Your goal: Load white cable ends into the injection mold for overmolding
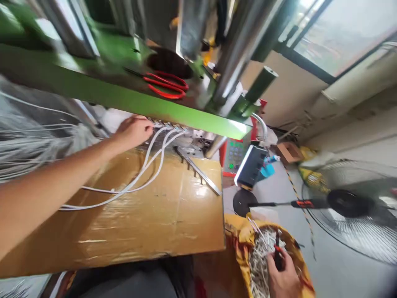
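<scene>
Brown cardboard point(149, 227) lies under white cables point(127, 188), a fan point(350, 203) at right.

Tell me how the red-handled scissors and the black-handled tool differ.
The red-handled scissors lie on the green machine; the black-handled tool is gripped in the right hand. The scissors have broad red loops; the tool has a black handle with a reddish patch. Both show reddish parts.

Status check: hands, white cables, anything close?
Left hand near white cables, grip unclear. Right hand gripping dark tool over yellow bag. Metal bar on cardboard, apart from cables.
</scene>
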{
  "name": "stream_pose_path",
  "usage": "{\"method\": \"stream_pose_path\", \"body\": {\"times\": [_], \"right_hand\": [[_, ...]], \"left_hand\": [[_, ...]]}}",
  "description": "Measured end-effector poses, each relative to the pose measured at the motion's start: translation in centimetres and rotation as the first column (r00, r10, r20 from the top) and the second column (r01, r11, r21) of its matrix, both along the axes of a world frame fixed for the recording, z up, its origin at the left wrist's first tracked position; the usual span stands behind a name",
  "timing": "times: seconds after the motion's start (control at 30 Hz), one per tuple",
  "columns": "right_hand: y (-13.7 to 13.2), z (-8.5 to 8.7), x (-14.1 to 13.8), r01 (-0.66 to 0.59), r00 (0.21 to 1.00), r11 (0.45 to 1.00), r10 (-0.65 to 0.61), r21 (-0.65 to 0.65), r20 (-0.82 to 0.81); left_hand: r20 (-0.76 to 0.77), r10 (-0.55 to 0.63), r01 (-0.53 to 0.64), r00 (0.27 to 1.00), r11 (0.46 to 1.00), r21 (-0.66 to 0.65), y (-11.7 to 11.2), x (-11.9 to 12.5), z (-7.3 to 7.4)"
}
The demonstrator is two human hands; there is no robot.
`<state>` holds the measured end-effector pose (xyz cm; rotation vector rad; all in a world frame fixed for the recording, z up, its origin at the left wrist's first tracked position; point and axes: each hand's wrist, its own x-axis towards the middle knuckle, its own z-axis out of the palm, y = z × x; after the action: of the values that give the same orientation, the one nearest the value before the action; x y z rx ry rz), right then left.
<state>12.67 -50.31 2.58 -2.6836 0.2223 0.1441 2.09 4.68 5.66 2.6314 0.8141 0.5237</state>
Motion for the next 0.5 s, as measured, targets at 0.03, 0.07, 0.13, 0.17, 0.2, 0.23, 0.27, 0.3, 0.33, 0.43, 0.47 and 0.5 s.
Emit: {"method": "stream_pose_path", "body": {"times": [0.03,0.07,0.13,0.17,0.2,0.23,0.27,0.3,0.33,0.43,0.47,0.5], "right_hand": [[-1.7,-0.1,0.2,0.048,0.999,0.996,-0.047,-0.081,0.011],[-3.3,-0.3,0.5,0.087,0.996,0.985,-0.085,-0.146,0.016],[-5.5,-1.0,1.1,0.138,0.990,0.968,-0.136,-0.208,0.021],[-6.0,-1.3,1.4,0.151,0.989,0.964,-0.149,-0.221,0.025],[-6.0,-1.5,1.7,0.150,0.989,0.964,-0.146,-0.218,0.032],[-5.5,-1.7,2.0,0.129,0.992,0.971,-0.123,-0.203,0.041],[-4.4,-1.8,2.3,0.085,0.996,0.981,-0.078,-0.172,0.051],[-2.7,-1.9,2.8,0.020,0.998,0.992,-0.012,-0.128,0.065],[-0.6,-1.8,3.4,-0.066,0.994,0.995,0.072,-0.075,0.085],[7.9,-1.6,6.4,-0.356,0.921,0.933,0.341,0.054,0.191],[10.9,-1.5,7.7,-0.423,0.887,0.904,0.398,0.065,0.234],[13.9,-1.4,9.0,-0.473,0.854,0.878,0.439,0.067,0.278]], "left_hand": [[0.014,0.070,-0.070,0.997,0.996,0.046,0.3,0.0,-0.3],[0.000,0.075,-0.075,0.997,0.994,0.074,0.8,0.1,-0.7],[0.014,0.083,-0.084,0.996,0.992,0.091,1.5,0.0,-1.3],[0.007,0.069,-0.070,0.998,0.994,0.089,1.8,-0.2,-1.4],[-0.005,0.059,-0.059,0.998,0.995,0.086,1.8,-0.5,-1.3],[-0.025,0.048,-0.046,0.999,0.995,0.087,1.7,-0.8,-1.1],[-0.051,0.030,-0.025,0.998,0.995,0.095,1.4,-1.2,-0.8],[-0.060,0.025,-0.019,0.998,0.994,0.110,0.9,-1.5,-0.4],[-0.049,0.024,-0.017,0.998,0.992,0.127,0.3,-1.8,0.0],[0.036,-0.008,0.005,0.999,0.995,0.097,-2.9,-2.9,0.9],[0.048,-0.033,0.030,0.998,0.998,0.051,-4.4,-3.6,1.1],[0.046,-0.069,0.070,0.997,0.998,-0.010,-6.2,-4.6,1.3]]}}
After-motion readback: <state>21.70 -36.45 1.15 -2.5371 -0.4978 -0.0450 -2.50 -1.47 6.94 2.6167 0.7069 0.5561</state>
